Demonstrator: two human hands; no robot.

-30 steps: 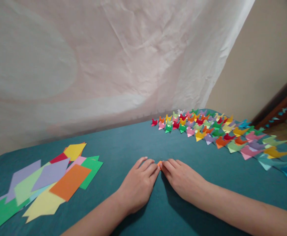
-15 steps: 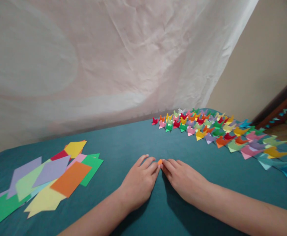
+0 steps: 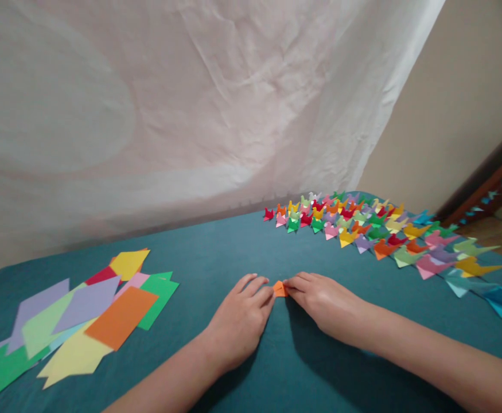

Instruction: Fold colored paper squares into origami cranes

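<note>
A small folded piece of orange paper (image 3: 280, 288) lies on the blue-green tabletop between my hands. My left hand (image 3: 242, 312) pinches its left edge, the thumb tucked close and the other fingers curved over the table. At the paper's right side, my right hand (image 3: 319, 298) has its fingertips pressed together on the edge. A crease or slit shows in the middle of the paper. The fingertips partly cover both of its ends.
To the left lie overlapping coloured paper sheets, with an orange sheet (image 3: 121, 318) on top. Rows of folded paper birds, one of them pink (image 3: 434, 265), stand at the right and far right. A pale sheet of cloth (image 3: 233, 103) hangs behind the table (image 3: 199, 252).
My hands have moved slightly apart, and more of the orange paper shows between them. The view has shifted a little.
</note>
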